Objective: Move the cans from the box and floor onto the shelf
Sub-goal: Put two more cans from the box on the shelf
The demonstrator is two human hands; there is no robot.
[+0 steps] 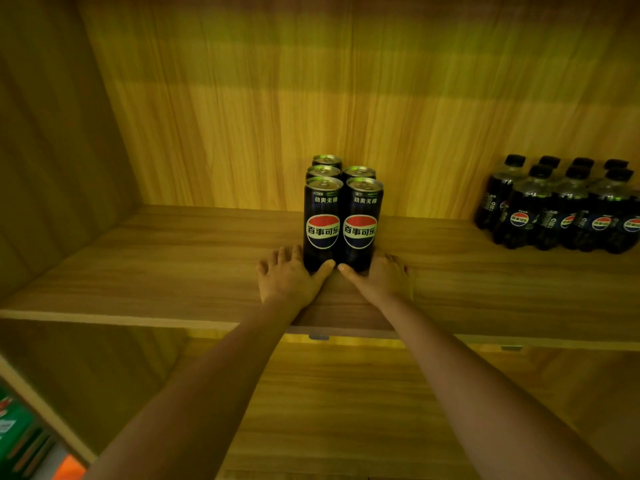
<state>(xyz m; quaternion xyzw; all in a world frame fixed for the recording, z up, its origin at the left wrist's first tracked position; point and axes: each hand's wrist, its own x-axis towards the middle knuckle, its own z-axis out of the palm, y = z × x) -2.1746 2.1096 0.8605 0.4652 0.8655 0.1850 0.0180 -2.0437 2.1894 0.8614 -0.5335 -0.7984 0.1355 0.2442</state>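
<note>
Five dark slim cans (pixel 323 230) cluster on the shelf (pixel 156 271); left hand (pixel 289 276) and right hand (pixel 380 277), laid flat and gripping nothing, touch the near pair; bottles (pixel 568 209) stand right.

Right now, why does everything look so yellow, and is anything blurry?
Head view: warm yellow-green light tints the wood-grain shelf, with lighter and darker bands across its back panel; green glints sit on the silver tops of the dark blue cola cans; the dark plastic bottles at the right edge and the bottom-left corner look softer.
</note>
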